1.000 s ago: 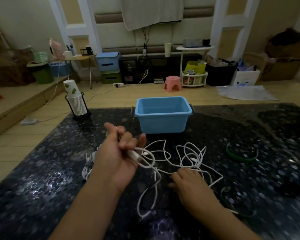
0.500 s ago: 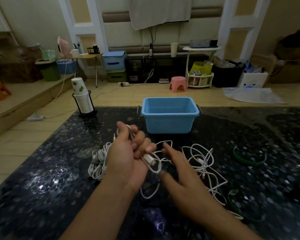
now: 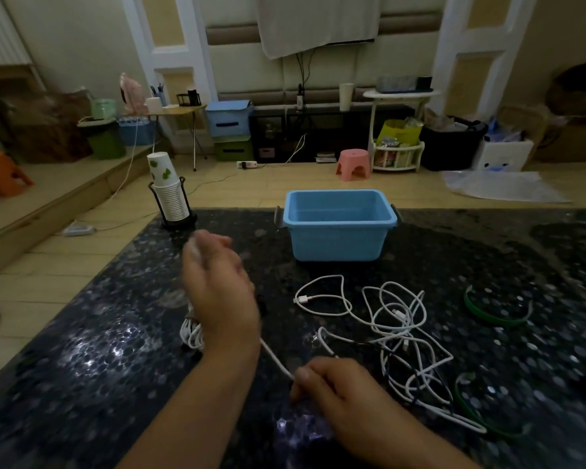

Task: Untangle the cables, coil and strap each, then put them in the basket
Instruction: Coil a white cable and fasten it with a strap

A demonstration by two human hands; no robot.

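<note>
On the dark speckled table (image 3: 82, 384) the blue basket (image 3: 339, 228) stands behind the tangled white cables (image 3: 400, 319). The left hand (image 3: 217, 282) has lifted, blurred, grip unclear; the right hand (image 3: 332, 387) has dropped nearer, pinching a cable pulled taut between them.

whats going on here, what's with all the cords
A person is sorting white cables on a dark speckled table. The left hand, raised and blurred, seems to hold one cable, and the right hand pinches that cable nearer the body, stretching it between them. A coiled bundle lies under the left wrist. The tangled cables lie loose to the right, with green straps nearby. The blue basket looks empty.
</note>
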